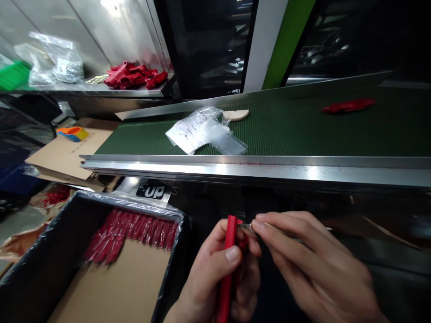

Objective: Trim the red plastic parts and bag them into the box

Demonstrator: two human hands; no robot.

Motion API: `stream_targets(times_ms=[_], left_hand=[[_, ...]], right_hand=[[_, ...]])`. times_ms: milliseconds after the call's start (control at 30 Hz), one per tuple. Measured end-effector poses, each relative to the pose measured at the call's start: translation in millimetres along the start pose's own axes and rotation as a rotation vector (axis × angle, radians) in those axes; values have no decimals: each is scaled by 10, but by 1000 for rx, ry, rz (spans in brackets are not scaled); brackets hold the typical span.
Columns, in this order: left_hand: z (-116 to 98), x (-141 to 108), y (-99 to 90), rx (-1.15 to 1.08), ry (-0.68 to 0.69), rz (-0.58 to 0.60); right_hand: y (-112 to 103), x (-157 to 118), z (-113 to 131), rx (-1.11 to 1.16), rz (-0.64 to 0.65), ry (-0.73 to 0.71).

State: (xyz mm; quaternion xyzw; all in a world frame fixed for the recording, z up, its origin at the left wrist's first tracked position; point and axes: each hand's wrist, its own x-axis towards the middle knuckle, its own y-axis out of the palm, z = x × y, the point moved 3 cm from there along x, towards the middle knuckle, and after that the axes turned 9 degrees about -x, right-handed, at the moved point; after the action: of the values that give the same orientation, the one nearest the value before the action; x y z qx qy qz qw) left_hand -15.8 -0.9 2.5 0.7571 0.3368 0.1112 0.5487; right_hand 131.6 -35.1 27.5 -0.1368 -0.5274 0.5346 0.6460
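Left hand: a red plastic stick (pixel 229 269) is held upright in the left hand (pixel 215 282), with the thumb pressed on its front.
Right hand: a small thin metal piece (pixel 247 226) is pinched between the fingertips of the right hand (pixel 313 264), and it is touching the top of the red plastic stick.
Where the stick is: low in the middle of the view, in front of the body, below the metal edge (pixel 256 168) of the belt.
How to do it well: the stick should be kept still and straight, so the metal piece can be lined up with the top. A soft, slow push is likely best, since the piece is thin and could bend or slip.
Box: more red sticks (pixel 131 235) are laid in a row in the black-lined box (pixel 43 251), just left of the hands.
Belt: clear plastic bags (pixel 202 130) and one red piece (pixel 348 106) are seen on the green belt (pixel 303 130).
Shelf: a pile of red parts (pixel 134 75) is kept on the shelf (pixel 101 92), far away on the left.
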Motion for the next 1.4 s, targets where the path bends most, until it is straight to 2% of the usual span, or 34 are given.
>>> stream_targets(times_ms=[133, 400, 600, 700, 1100, 1300, 1400], left_hand=[[16, 11, -32, -16, 10, 13], [99, 48, -59, -82, 144, 244], [99, -4, -65, -186, 30, 48], [89, -7, -38, -214, 33, 84], [111, -6, 15, -228, 27, 84], [96, -2, -13, -221, -88, 148], [96, -8, -8, -214, -91, 173]], right_hand=[[14, 2, -4, 16, -10, -5], [0, 27, -119, -24, -78, 57], [-4, -3, -68, -1, -3, -37], [12, -25, -58, -29, -14, -53], [39, -28, -81, -30, -11, -78], [36, -24, -59, -29, -52, -51], [52, -16, -55, -37, -50, -59]])
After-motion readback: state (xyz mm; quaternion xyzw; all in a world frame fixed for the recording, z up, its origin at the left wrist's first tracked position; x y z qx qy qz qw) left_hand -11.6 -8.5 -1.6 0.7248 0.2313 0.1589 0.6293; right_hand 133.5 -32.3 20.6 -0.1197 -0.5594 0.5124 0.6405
